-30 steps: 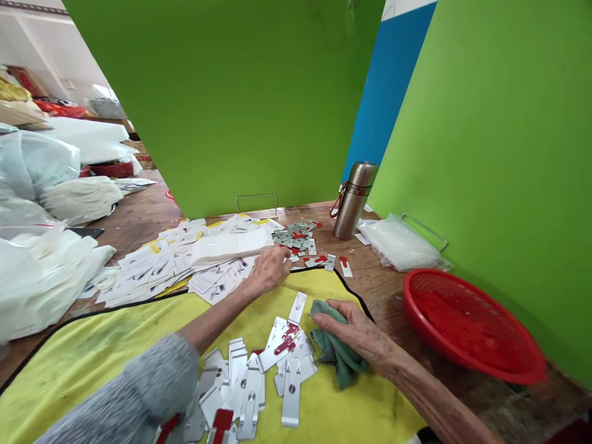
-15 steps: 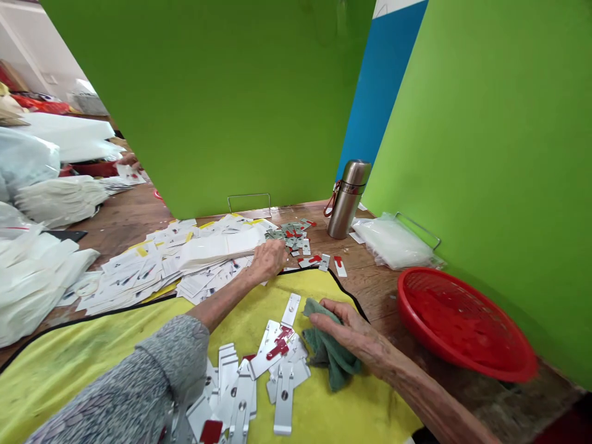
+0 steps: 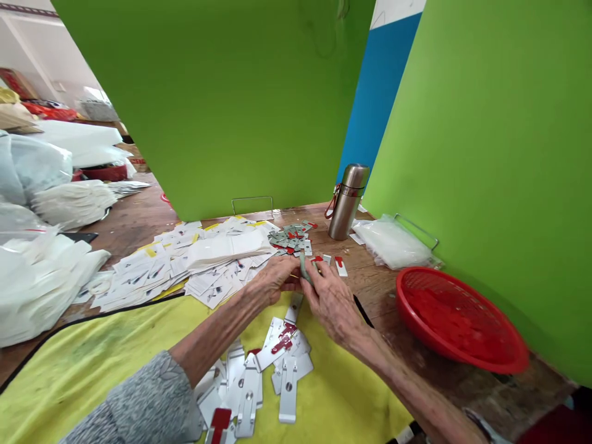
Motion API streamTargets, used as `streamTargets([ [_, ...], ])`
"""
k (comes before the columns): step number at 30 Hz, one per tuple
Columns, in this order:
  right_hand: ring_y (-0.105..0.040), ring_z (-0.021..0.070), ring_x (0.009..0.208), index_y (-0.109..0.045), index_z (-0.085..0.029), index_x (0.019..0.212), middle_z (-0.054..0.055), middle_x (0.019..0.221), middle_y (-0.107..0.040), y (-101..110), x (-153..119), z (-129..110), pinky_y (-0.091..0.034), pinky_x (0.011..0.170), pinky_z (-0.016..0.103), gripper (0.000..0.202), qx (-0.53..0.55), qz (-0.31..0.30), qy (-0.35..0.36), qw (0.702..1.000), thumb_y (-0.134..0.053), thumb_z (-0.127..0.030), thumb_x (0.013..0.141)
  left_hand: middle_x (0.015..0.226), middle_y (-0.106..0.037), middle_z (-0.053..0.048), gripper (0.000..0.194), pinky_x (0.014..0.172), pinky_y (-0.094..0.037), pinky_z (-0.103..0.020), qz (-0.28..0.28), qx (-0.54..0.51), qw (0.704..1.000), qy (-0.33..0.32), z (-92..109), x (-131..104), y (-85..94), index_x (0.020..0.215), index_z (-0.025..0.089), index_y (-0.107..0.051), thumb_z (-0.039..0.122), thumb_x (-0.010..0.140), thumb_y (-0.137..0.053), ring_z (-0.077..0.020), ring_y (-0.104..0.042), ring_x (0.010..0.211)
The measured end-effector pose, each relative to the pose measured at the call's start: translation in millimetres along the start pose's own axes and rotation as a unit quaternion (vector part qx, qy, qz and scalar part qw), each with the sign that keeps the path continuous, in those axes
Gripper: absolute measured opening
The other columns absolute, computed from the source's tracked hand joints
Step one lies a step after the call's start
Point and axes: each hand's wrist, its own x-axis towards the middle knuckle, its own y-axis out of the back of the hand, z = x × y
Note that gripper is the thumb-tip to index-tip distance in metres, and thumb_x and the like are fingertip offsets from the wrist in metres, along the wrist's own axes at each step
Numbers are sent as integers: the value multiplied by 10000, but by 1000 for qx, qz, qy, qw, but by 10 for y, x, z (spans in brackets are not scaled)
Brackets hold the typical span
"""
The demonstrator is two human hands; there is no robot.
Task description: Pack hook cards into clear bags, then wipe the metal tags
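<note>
My left hand (image 3: 277, 277) and my right hand (image 3: 330, 299) meet above the far edge of the yellow cloth (image 3: 351, 388). The right hand is closed on a green rag (image 3: 304, 269), of which only a small part shows. Curled fingers of the left hand pinch something I cannot make out, right against the rag. Below the hands lies a pile of silver metal pieces (image 3: 288, 391), some with red parts (image 3: 283, 339). Just beyond them is a heap of small grey and red pieces (image 3: 296, 237).
Printed white papers (image 3: 139, 271) spread at the left, with white bags (image 3: 37, 277) farther left. A steel flask (image 3: 346, 203), a clear plastic packet (image 3: 393, 242) and a red basket (image 3: 402, 308) stand at the right. Green panels (image 3: 222, 111) rise behind.
My left hand has come back from the small-piece heap. My right hand has moved up and away with the green rag, and the two hands are now together.
</note>
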Motion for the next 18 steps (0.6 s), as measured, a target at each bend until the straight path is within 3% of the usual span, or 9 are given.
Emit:
streamTargets([
  [2, -549, 271, 1006, -569, -177, 1211, 140, 1088, -607, -17, -107, -12, -464, 830, 377, 355, -11, -8, 22, 1000, -414, -186, 891, 503, -572, 48, 108, 521, -473, -201, 6, -20, 1000, 14, -1, -24, 24, 601, 164, -570, 169, 673, -650, -70, -522, 447],
  [4, -578, 238, 903, -614, -192, 1088, 104, 970, -622, 21, -208, 38, -474, 769, 340, 296, 50, -31, 28, 998, -416, -176, 870, 491, -582, 41, 89, 513, -468, -207, 18, -33, 999, 24, -24, -38, 73, 620, 163, -572, 147, 678, -638, -77, -529, 438],
  [6, -596, 202, 762, -625, -195, 916, 57, 820, -618, 87, -267, 114, -477, 692, 309, 212, 165, -68, -29, 984, -423, -227, 862, 474, -582, 38, 93, 516, -462, -205, 32, -45, 998, 29, -59, -47, 118, 633, 167, -552, 132, 694, -613, -82, -544, 442],
  [8, -586, 177, 638, -589, -201, 815, 13, 699, -596, 132, -278, 172, -467, 604, 284, 210, 299, -94, -142, 939, -435, -336, 863, 472, -588, 29, 96, 509, -441, -196, 38, -55, 997, 33, -98, -65, 132, 643, 170, -538, 132, 697, -606, -93, -577, 470],
  [10, -565, 160, 613, -571, -200, 814, -8, 681, -587, 125, -260, 186, -450, 571, 261, 266, 408, -94, -211, 883, -474, -446, 842, 482, -596, 20, 101, 478, -394, -184, 32, -62, 997, 31, -139, -105, 104, 645, 168, -537, 152, 684, -630, -102, -591, 489],
  [12, -532, 144, 642, -577, -189, 829, -15, 712, -578, 73, -239, 153, -427, 582, 243, 304, 460, -79, -205, 860, -553, -489, 788, 486, -585, 28, 121, 460, -347, -172, 24, -68, 997, 15, -185, -170, 50, 642, 164, -539, 174, 665, -658, -81, -548, 467],
  [14, -479, 124, 630, -575, -174, 795, -24, 694, -541, 17, -236, 93, -392, 572, 228, 309, 470, -82, -180, 860, -626, -473, 735, 482, -556, 49, 137, 465, -331, -164, 22, -73, 997, -10, -242, -249, 7, 635, 162, -538, 190, 655, -671, -49, -471, 440],
  [18, -360, 82, 529, -537, -166, 697, -51, 598, -440, 28, -306, 7, -303, 490, 207, 371, 517, -162, -186, 820, -659, -516, 708, 490, -535, 52, 179, 477, -337, -172, 8, -92, 995, -29, -359, -417, 50, 614, 160, -536, 234, 613, -700, -44, -424, 446],
])
